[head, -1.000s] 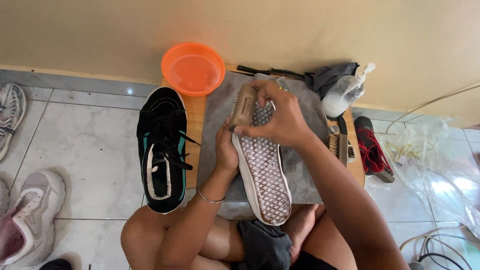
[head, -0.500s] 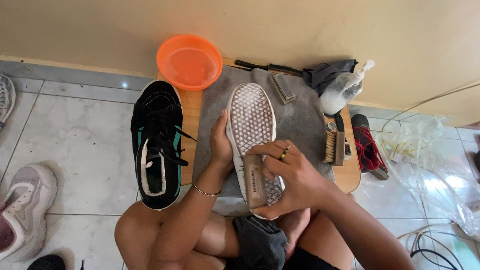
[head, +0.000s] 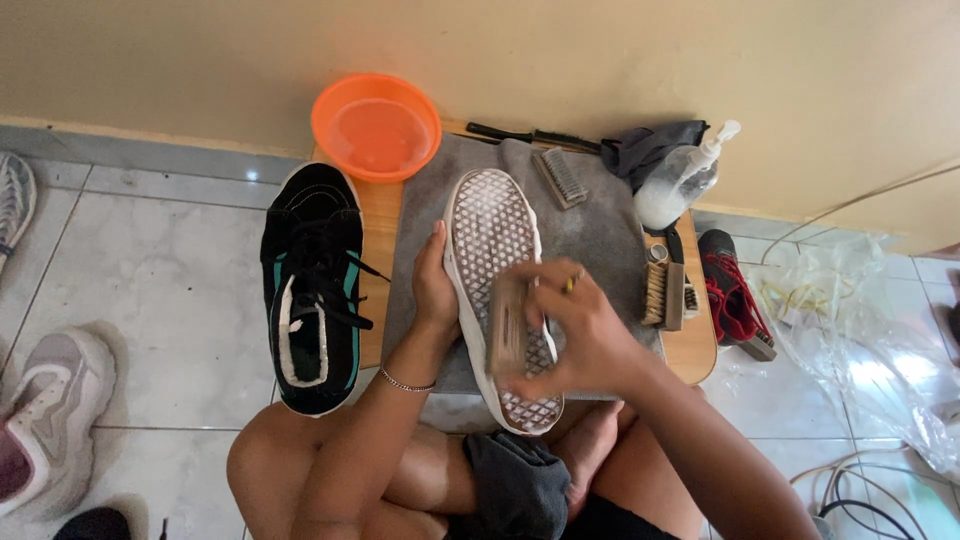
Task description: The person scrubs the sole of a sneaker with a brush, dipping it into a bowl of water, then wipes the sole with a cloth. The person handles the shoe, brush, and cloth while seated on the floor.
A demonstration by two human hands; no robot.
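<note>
A shoe lies sole up (head: 492, 232) on a grey towel (head: 600, 225), its white waffle-patterned sole facing me. My left hand (head: 434, 285) grips the shoe's left edge and steadies it. My right hand (head: 577, 332) is closed around a wooden brush (head: 506, 322) pressed against the middle of the sole; the hand and brush are motion-blurred. The heel end of the sole shows below my right hand, above a dark cloth (head: 515, 482) on my lap.
A black and teal shoe (head: 312, 282) stands left of the towel. An orange basin (head: 376, 125) sits behind it. More brushes (head: 561, 177) (head: 664, 294), a pump bottle (head: 683, 181), a dark rag (head: 648, 148) and a red-laced item (head: 731, 296) lie right. Other shoes (head: 45, 412) rest on the floor tiles.
My right hand scrubbed the brush from the toe end down to the heel end, then back up to the middle of the sole. My left hand stayed on the shoe's edge.
</note>
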